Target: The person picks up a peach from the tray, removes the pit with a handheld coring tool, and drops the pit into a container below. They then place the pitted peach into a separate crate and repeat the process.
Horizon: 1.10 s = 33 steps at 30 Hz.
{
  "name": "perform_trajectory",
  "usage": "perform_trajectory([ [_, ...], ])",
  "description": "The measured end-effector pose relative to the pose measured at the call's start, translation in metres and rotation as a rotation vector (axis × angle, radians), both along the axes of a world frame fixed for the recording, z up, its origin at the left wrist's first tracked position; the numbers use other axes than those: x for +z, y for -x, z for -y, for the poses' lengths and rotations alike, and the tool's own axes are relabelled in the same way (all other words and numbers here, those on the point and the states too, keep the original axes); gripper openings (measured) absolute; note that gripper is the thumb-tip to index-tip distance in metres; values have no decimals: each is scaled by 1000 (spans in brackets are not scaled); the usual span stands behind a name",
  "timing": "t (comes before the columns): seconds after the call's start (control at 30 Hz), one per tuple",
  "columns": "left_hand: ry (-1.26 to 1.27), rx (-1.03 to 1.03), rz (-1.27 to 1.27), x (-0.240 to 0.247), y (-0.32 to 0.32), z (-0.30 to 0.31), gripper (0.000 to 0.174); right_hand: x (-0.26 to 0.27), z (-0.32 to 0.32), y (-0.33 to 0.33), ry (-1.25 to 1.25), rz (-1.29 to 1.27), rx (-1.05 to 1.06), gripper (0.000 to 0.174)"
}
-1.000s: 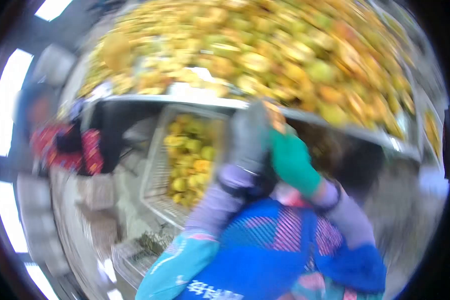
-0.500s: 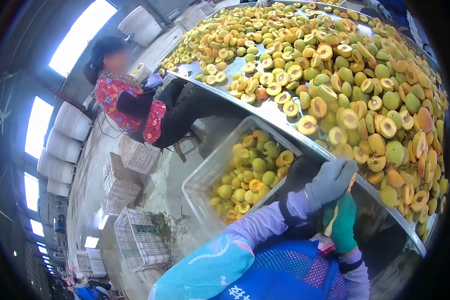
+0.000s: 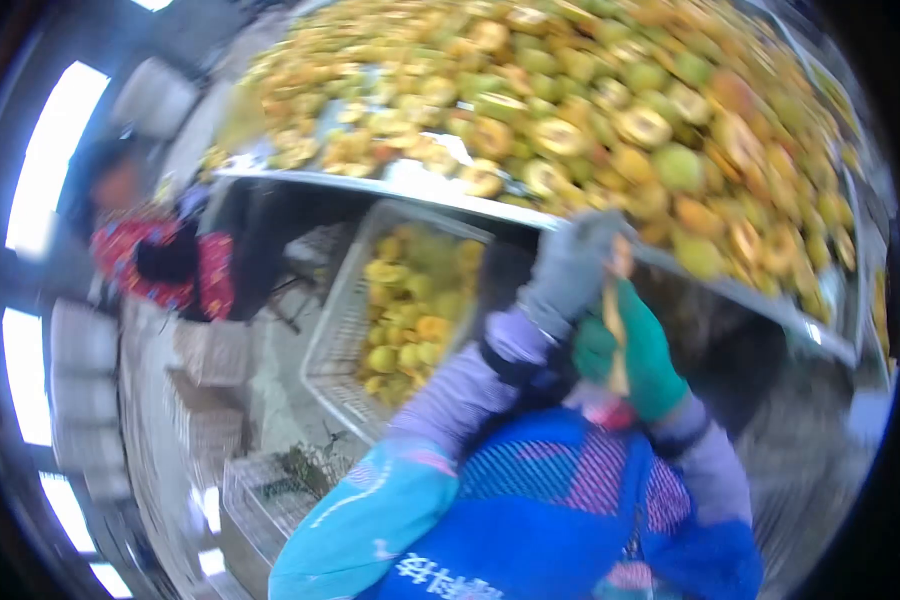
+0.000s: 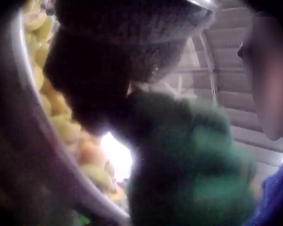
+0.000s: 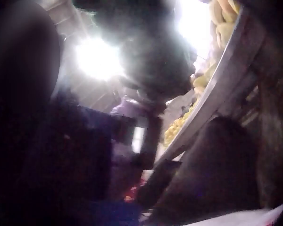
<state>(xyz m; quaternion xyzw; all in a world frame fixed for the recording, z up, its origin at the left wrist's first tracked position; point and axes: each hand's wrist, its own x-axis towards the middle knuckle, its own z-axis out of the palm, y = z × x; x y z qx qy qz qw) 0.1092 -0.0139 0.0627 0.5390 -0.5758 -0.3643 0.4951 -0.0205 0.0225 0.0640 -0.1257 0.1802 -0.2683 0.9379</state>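
In the head view my left hand (image 3: 575, 265), in a grey glove, is curled near the table edge. An orange piece of fruit (image 3: 623, 258) shows at its fingertips, mostly covered by the glove. Just below, my right hand (image 3: 652, 350), in a green glove, grips a thin tan stick-like tool (image 3: 615, 335) whose upper end meets that fruit. The tool's working end is hidden. Close together, the grey glove (image 4: 127, 52) and green glove (image 4: 188, 160) look dark and blurred in the left wrist view.
Halved yellow-green fruits (image 3: 560, 135) heap on a metal-edged table (image 3: 470, 197). A crate (image 3: 320, 375) of similar fruit stands below, left of my arms. A person in a red top (image 3: 140, 265) sits at the left, near stacked crates (image 3: 210, 355).
The head view swung right, then back left. My gloved hands stay together throughout; the tan tool, blurred at first, shows clearly in the later frames in the green glove.
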Motion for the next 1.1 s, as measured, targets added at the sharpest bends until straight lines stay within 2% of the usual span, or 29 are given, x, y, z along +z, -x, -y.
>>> perform_trajectory([
  [0.03,-92,12,-90,6,5,-1,14,-3,-2,0,137,-135,-70,37],
  [0.07,-57,-15,-54,4,5,1,14,-9,-4,0,271,-275,-115,37],
  [0.1,-21,-41,-19,3,5,1,15,-8,-6,0,300,-336,-127,36],
  [0.13,-66,-89,-139,3,3,3,21,-6,-7,2,336,-393,-129,36],
  [0.17,-115,-130,-258,6,3,3,29,-1,-5,4,181,-259,-62,36],
  [0.2,-295,-166,-507,12,3,1,39,4,-5,7,25,-113,5,36],
  [0.23,-319,-138,-494,17,7,-2,53,7,-5,9,-124,39,73,36],
  [0.33,-287,-181,-501,17,5,-3,50,8,-5,9,-53,-34,65,37],
  [0.37,-273,-172,-498,17,3,-4,50,9,-4,11,-67,35,94,37],
  [0.47,-227,-124,-489,17,-1,-12,50,20,-16,-3,93,-231,-6,37],
  [0.57,-187,-20,-506,22,-7,-24,50,16,-8,-1,-189,136,191,37],
  [0.67,-224,108,-702,23,-10,-36,52,6,-1,-7,-57,294,337,38],
  [0.7,-265,155,-765,25,-11,-42,53,7,-4,-6,-40,246,357,38],
  [0.8,-151,212,-543,34,-13,-52,53,14,-14,-15,39,46,274,37],
  [0.83,-26,156,-283,31,-18,-48,52,18,-18,-13,159,-18,236,39],
  [0.93,-176,-1,-420,37,-15,-42,49,20,-14,-7,-108,196,306,38],
  [0.97,-275,-109,-627,34,-16,-40,48,19,-10,-5,-107,247,313,37],
  [1.03,-252,-4,-781,36,-2,-40,47,16,-8,-3,-117,351,335,36],
  [1.1,-279,136,-895,21,-9,-38,46,20,-10,1,-40,303,317,35],
])
